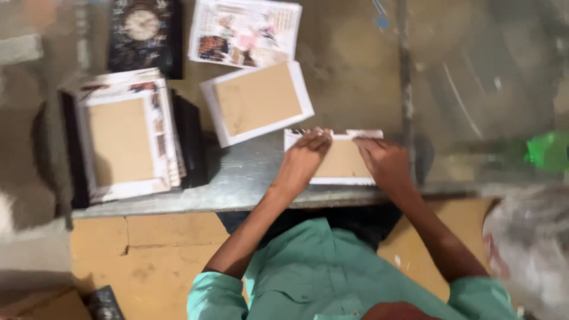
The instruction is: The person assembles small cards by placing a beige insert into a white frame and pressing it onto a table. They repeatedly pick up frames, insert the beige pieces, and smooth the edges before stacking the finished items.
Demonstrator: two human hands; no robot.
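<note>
Hands press down on a small brown card with a white edge point(342, 161) that lies flat on the gray table point(249, 184). Left hand point(305, 155) has its fingers bent over the card's top left corner. Right hand point(382, 159) lies on the card's right end, fingers flat. Just past the left hand is a bigger card point(258, 101). Farther left sits a stack of cards point(124, 139).
</note>
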